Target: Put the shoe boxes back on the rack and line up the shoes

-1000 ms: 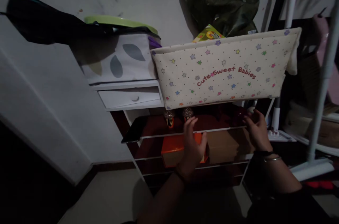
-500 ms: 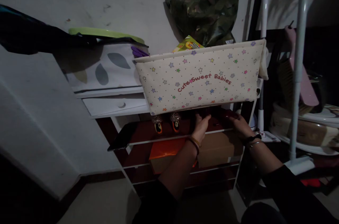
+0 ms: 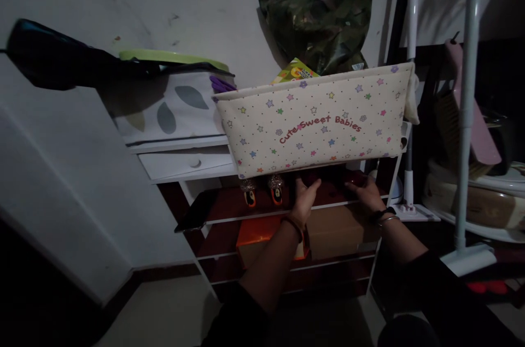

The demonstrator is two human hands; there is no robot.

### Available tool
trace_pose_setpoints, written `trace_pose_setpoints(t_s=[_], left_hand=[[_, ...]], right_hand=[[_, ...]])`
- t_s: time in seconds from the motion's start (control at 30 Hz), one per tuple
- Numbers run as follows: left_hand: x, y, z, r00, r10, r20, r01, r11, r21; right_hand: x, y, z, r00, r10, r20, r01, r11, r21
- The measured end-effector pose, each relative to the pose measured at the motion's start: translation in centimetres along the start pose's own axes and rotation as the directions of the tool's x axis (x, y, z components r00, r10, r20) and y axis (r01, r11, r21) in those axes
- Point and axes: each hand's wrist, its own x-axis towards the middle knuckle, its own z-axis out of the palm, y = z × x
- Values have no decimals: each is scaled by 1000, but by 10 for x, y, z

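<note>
My left hand (image 3: pixel 304 197) reaches into the upper shelf (image 3: pixel 229 199) of a rack, its fingers curled at a dark red thing (image 3: pixel 312 176) that looks like a shoe. My right hand (image 3: pixel 368 194) grips a second glossy dark red shoe-like thing (image 3: pixel 355 177) on the same shelf. Shadow and the basket above hide much of both. Left of my left hand stands a pair of small shoes (image 3: pixel 276 194) with glittery tops and orange edges. A black flat item (image 3: pixel 197 210) lies at the shelf's left end.
A star-patterned fabric basket (image 3: pixel 320 139) overhangs the shelf, with a camouflage bag (image 3: pixel 324 19) behind it. Below sit an orange box (image 3: pixel 258 229) and a brown cardboard box (image 3: pixel 342 229). A white drawer (image 3: pixel 184 164) is at left; a mop pole (image 3: pixel 465 117) and pink brush (image 3: pixel 478 123) are at right.
My left hand has shifted slightly left along the shelf, toward the small shoes. My right hand has also moved a little left. The view has shifted slightly.
</note>
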Motion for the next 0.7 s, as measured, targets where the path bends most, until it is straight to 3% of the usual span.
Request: trace_pose_setpoints(t_s=[0.17,0.33,0.53,0.7], left_hand=[[-6,15,-18,998,-62,-20,62,998,4],[-6,14,-25,996,-83,18,83,996,-21],[-6,8,-28,997,-62,37,64,995,-74],[-8,7,-31,999,-43,33,46,993,-105]], right_hand=[[-7,-7,6,997,-76,-9,76,997,-20],[-11,-24,23,973,-230,-2,230,972,-41],[-27,-56,53,906,-418,73,424,894,-147],[-49,-52,62,828,-539,156,561,792,-242]])
